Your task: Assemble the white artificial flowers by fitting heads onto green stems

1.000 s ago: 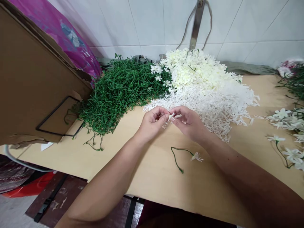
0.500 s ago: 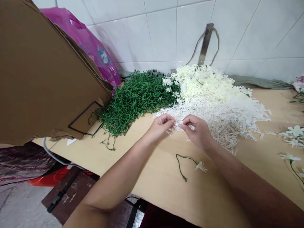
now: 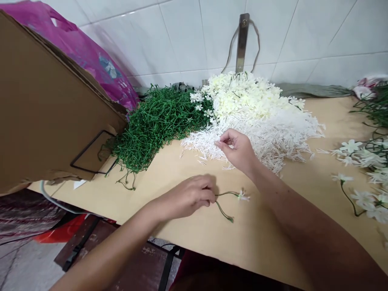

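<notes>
My left hand (image 3: 188,197) is closed on the bend of a green stem (image 3: 223,202) that lies on the wooden table (image 3: 188,238); one end of the stem carries a small white flower (image 3: 243,196). My right hand (image 3: 238,148) pinches a small white piece between thumb and fingers at the edge of the pile of white spiky pieces (image 3: 273,137). Behind that lies a heap of cream flowers (image 3: 242,95), and to its left a heap of green stems (image 3: 151,121).
A large cardboard box (image 3: 45,109) stands at the left with a pink bag (image 3: 87,56) behind it. Finished white flowers on stems (image 3: 360,161) lie at the right. A tiled wall with a metal bracket (image 3: 241,40) backs the table. The table's near edge runs diagonally.
My left hand left the right hand and came down toward me onto the green stem. My right hand stayed by the white pile, still pinching a small piece.
</notes>
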Action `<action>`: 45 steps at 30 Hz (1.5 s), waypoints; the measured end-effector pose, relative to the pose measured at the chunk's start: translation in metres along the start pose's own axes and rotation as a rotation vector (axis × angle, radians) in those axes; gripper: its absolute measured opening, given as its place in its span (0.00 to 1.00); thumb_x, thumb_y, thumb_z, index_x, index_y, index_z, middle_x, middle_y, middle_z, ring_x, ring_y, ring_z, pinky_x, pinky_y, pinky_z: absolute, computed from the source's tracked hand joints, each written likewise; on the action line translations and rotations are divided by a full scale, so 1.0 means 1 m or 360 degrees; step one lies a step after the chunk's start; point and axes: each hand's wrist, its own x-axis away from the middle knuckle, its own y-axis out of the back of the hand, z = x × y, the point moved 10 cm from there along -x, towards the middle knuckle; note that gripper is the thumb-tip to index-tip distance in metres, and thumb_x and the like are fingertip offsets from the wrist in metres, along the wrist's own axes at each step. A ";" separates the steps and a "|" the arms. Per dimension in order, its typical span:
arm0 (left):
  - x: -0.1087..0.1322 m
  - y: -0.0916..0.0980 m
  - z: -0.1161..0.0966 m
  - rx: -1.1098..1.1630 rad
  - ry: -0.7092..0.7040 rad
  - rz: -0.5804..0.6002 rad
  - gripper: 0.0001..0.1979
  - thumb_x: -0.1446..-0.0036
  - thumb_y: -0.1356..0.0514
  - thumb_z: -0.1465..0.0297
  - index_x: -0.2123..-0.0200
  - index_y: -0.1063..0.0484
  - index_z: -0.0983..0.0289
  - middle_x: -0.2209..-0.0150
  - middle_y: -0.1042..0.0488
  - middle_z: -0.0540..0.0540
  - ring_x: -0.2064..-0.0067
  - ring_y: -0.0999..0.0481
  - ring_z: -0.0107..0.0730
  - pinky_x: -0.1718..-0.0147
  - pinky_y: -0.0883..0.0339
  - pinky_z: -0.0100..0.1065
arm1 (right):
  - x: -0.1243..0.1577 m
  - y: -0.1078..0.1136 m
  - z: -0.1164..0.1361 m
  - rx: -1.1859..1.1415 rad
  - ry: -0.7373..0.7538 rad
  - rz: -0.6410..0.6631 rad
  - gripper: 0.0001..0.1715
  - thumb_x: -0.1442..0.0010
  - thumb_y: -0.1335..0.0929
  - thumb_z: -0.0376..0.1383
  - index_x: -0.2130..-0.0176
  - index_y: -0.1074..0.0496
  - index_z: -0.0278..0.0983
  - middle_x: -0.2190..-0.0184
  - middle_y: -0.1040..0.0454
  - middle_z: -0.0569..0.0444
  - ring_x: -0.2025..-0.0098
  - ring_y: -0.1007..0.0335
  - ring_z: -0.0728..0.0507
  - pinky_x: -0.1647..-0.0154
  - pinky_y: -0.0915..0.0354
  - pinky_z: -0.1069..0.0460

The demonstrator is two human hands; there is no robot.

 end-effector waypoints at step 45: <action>-0.026 0.001 0.128 0.2013 0.0908 -0.1017 0.18 0.66 0.30 0.59 0.76 0.30 0.66 0.82 0.32 0.47 0.83 0.41 0.17 0.83 0.50 0.24 | 0.015 -0.025 -0.050 -0.0907 -0.0820 0.0361 0.24 0.67 0.21 0.44 0.79 0.33 0.34 0.80 0.29 0.59 0.69 0.26 0.49 0.51 0.31 0.43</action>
